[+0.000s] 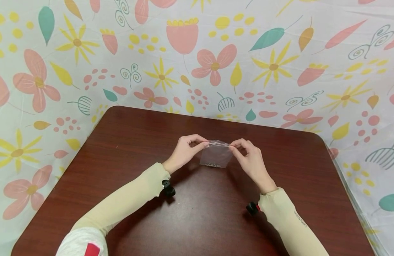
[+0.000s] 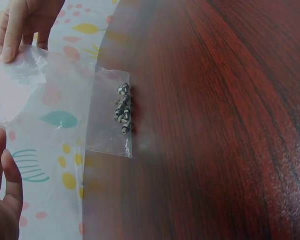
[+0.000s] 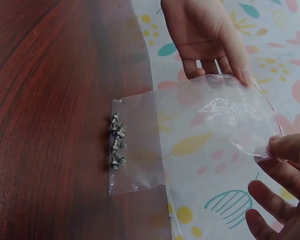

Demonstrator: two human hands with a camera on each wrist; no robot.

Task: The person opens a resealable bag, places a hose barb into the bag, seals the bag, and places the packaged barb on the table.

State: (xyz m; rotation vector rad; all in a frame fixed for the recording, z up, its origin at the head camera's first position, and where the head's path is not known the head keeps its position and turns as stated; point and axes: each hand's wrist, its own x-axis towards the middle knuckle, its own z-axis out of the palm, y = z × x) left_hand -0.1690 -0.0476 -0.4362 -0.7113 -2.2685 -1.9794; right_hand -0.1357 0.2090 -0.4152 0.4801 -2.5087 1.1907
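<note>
A clear plastic zip bag (image 1: 216,155) hangs upright between the two hands, its bottom edge close over the table. At its top left corner the left hand (image 1: 185,151) pinches the bag between thumb and fingers. The right hand (image 1: 252,161) pinches the opposite top corner in the same way. Several small silvery metal screw-like pieces (image 3: 117,142) lie gathered along the bag's bottom seam; the left wrist view shows these metal pieces (image 2: 122,108) too. The top edge is stretched between the hands.
The dark red-brown wooden table (image 1: 197,213) has rounded corners. Behind it and at both sides hangs a white cloth (image 1: 184,71) printed with flowers and leaves. Black wrist devices sit under both beige sleeves (image 1: 126,199).
</note>
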